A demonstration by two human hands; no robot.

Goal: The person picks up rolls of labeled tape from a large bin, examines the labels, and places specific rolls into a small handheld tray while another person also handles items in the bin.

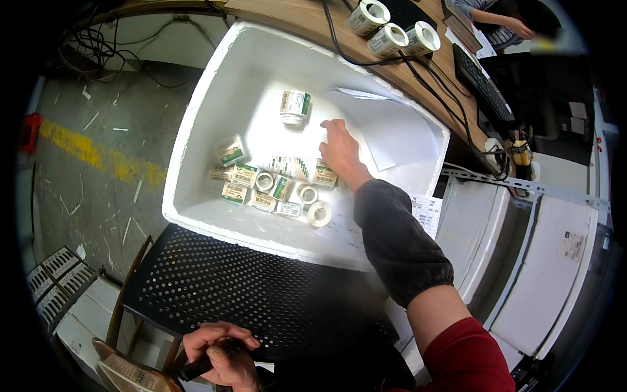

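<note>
White foam box [225,98]: rolls [245,175] are grouped inside, presumably to prevent scattering. Right hand [341,150] is held half-open beside them, apparently empty; black object [194,370] is gripped by left hand [228,366], outside box.

This person's right hand [339,150] hovers loosely spread inside the white foam box [196,130], a lone green-and-white cylinder [295,104] nearby, more cylinders [245,175] clustered closer in, left hand [227,369] gripping a dark object [193,370], white rolls [382,44] sitting on that wooden desk [284,16]

black keyboard [483,85] | wooden desk [281,13] | tangled black cables [101,47] | yellow stripe [85,149] on grey floor [147,111]
</note>
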